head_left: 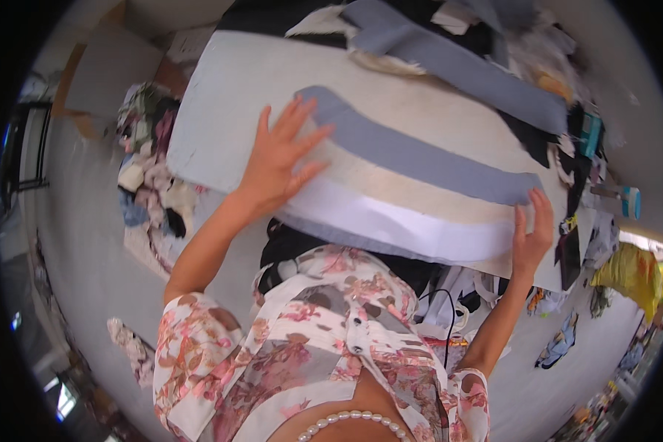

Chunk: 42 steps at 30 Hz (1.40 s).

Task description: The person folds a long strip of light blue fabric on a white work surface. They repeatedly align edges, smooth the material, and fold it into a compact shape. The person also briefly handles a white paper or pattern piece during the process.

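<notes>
A long blue-grey fabric strip (427, 162) lies slightly curved across a pale work board (243, 81). Over its left end my left hand (281, 151) is spread, fingers apart, with the fingertips at the strip's edge. My right hand (535, 232) rests at the strip's right end, fingers stretched out and the thumb apart from them; the fingertips touch the cloth. Nearer to me, a white fabric piece (398, 221) runs along the board's front edge, with a grey edge showing beneath it.
More blue-grey fabric (457, 70) lies at the far side, over black cloth. Clear plastic (541, 48) is bunched at the far right. Fabric scraps (151, 184) are heaped at the left. A yellow bag (630, 276) sits to the right, and a blue cloth scrap (558, 341) lies on the floor.
</notes>
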{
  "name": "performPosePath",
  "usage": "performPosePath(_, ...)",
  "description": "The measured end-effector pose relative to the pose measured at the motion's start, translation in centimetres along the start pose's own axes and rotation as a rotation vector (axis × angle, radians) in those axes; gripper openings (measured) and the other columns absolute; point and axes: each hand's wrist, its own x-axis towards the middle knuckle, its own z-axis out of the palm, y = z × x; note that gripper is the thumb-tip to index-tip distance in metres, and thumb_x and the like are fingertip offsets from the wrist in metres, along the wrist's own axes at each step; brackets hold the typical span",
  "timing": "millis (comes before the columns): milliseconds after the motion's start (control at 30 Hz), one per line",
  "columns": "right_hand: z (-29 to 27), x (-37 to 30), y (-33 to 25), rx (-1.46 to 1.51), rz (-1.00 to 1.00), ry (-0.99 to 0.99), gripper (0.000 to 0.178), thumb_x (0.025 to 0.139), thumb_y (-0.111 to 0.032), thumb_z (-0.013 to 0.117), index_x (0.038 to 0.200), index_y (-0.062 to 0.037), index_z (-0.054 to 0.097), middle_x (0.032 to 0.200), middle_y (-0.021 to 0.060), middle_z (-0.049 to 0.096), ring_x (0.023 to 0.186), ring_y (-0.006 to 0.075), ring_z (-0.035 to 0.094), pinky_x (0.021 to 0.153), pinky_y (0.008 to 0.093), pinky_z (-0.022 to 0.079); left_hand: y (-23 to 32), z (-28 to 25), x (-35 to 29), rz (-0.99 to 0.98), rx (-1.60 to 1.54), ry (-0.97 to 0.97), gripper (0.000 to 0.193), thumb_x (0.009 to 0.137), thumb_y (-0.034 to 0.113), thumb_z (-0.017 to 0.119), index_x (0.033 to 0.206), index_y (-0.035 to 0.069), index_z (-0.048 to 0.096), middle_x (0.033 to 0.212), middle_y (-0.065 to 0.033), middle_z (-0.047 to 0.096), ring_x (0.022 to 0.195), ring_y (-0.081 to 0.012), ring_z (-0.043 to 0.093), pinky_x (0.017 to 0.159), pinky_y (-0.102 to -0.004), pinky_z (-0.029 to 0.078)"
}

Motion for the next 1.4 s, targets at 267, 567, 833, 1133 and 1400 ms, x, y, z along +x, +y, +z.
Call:
performPosePath(267,5.9,0.9,-20.5,0.761,-0.147,-0.384,0.018,0.073,-0.009,0.077,0.084,-0.0029,0.065,0.079,0.0102,0.062,0.073,0.0269,0.060,0.065,0.0350,0.047,-2.6,-0.8,-5.3,-0.340,-0.136,0.421,0.023,0.092,0.017,0.061,0.112,0.009,0.069,0.128,-0.0116,0.062,0.133,-0.0321,0.045,0.109,-0.0469,0.031)
performPosePath(567,10.8,1.0,-24.7,0.537,-0.384,-0.321,0.011,0.076,-0.008,0.070,0.082,-0.0060,0.061,0.080,0.0079,0.054,0.079,0.0269,0.055,0.065,0.0391,0.047,-0.8,1.3,-7.0,-0.337,-0.035,0.278,0.029,0.093,0.027,0.059,0.117,0.012,0.068,0.137,-0.0150,0.054,0.138,-0.0355,0.037,0.112,-0.0602,0.013)
performPosePath(833,9.6,2.4,-22.8,0.706,-0.178,-0.389,0.004,0.082,-0.004,0.065,0.086,-0.0035,0.064,0.081,0.0092,0.063,0.076,0.0262,0.061,0.066,0.0337,0.048,-0.5,1.8,-6.6,-0.379,0.121,0.202,0.041,0.090,0.029,0.063,0.128,0.014,0.062,0.148,-0.0159,0.040,0.141,-0.0348,0.031,0.112,-0.0616,0.012)
performPosePath(1133,7.5,4.0,-19.6,0.926,0.103,-0.323,0.004,0.087,-0.004,0.063,0.089,-0.0004,0.065,0.080,0.0054,0.063,0.069,0.0139,0.055,0.060,0.0264,0.043,0.6,0.9,-6.6,-0.337,-0.063,0.464,0.042,0.089,0.022,0.065,0.128,0.007,0.059,0.132,-0.0194,0.055,0.125,-0.0335,0.051,0.104,-0.0486,0.037)
performPosePath(1400,5.9,3.4,-20.5,0.528,-0.603,-0.031,0.022,0.069,-0.007,0.076,0.089,-0.0056,0.068,0.086,0.0087,0.064,0.076,0.0274,0.061,0.066,0.0356,0.048,6.5,0.6,-2.9,-0.806,-1.592,-0.082,0.041,0.103,0.032,0.047,0.125,0.000,0.058,0.116,-0.0121,0.066,0.100,-0.0186,0.064,0.075,-0.0312,0.053)
